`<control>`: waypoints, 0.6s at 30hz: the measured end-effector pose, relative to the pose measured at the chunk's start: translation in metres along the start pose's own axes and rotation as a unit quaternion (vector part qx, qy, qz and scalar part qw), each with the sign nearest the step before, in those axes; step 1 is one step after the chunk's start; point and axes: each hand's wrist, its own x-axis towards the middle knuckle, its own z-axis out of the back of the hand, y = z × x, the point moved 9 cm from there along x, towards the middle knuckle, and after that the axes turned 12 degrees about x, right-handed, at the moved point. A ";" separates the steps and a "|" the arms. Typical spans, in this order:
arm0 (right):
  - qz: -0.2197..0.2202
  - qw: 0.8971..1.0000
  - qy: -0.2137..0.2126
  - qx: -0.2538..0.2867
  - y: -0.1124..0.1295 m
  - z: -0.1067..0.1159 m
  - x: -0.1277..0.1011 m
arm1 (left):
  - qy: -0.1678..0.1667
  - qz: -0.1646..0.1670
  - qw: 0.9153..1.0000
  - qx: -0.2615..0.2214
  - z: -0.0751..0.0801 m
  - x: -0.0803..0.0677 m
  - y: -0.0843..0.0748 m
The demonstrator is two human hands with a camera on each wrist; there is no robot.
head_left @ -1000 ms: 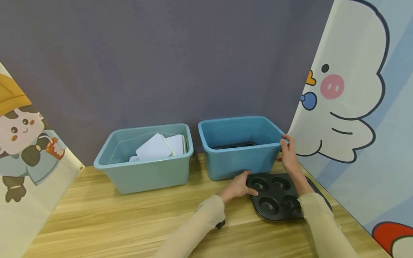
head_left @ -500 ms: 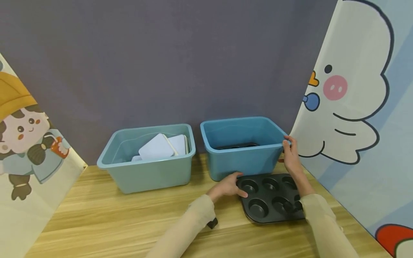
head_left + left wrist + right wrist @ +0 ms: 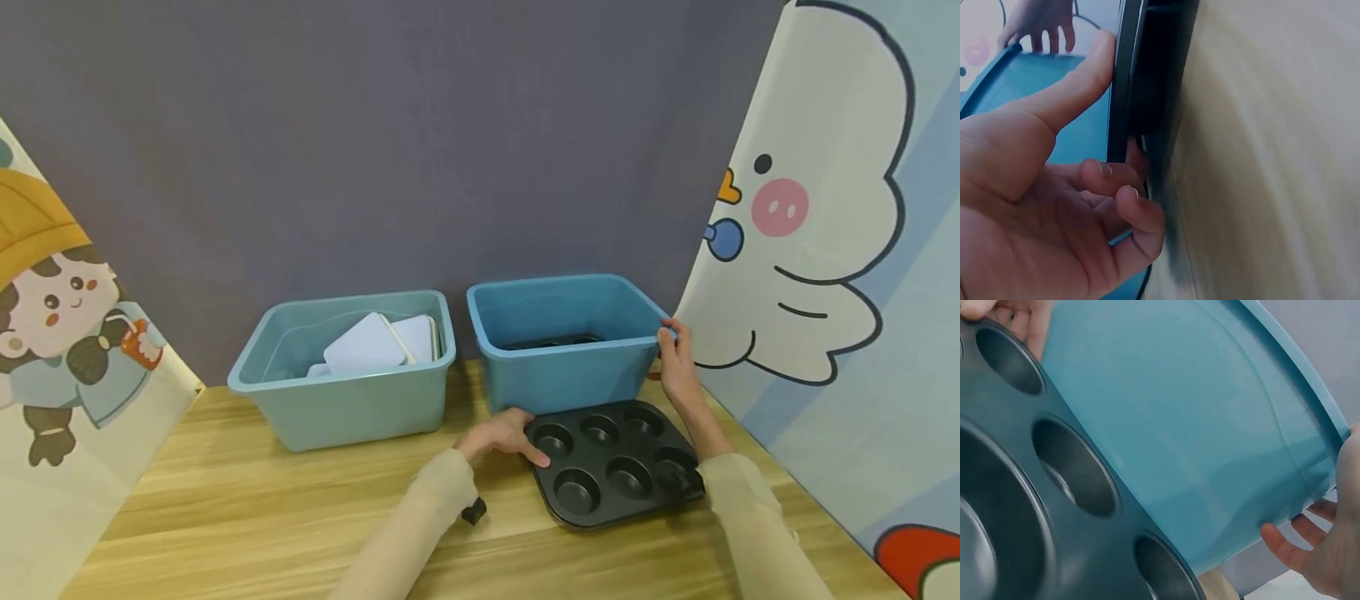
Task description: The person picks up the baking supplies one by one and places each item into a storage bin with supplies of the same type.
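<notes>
My left hand pinches the left edge of a black muffin tin. In the left wrist view the thumb lies on the top of the tin's rim and fingers curl beneath it. The tin sits in front of a blue plastic bin, its far side close to the bin's front wall. My right hand holds the bin's right rim near the front corner. A dark item with hollows shows low inside the bin, mostly hidden. My right wrist covers the tin's right end in the head view.
To the left stands a grey-green bin with several white flat pieces in it. A dark curtain hangs behind both bins. Cartoon-printed panels border the wooden table at either side.
My left hand has drawn the muffin tin leftward and slightly toward me along the front of the blue bin. My right hand has stayed on the bin's rim.
</notes>
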 end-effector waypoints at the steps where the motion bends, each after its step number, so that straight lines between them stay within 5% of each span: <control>1: 0.002 1.000 -0.001 -0.005 0.000 0.000 0.000 | 0.003 -0.002 1.000 0.017 0.003 -0.003 0.002; 10: 0.022 1.000 -0.007 -0.008 0.000 0.003 0.004 | 0.039 0.027 0.999 -0.011 0.013 -0.015 0.028; 18: 0.023 1.000 -0.001 -0.019 0.000 -0.001 0.003 | 0.032 -0.029 0.999 -0.020 0.028 -0.026 0.024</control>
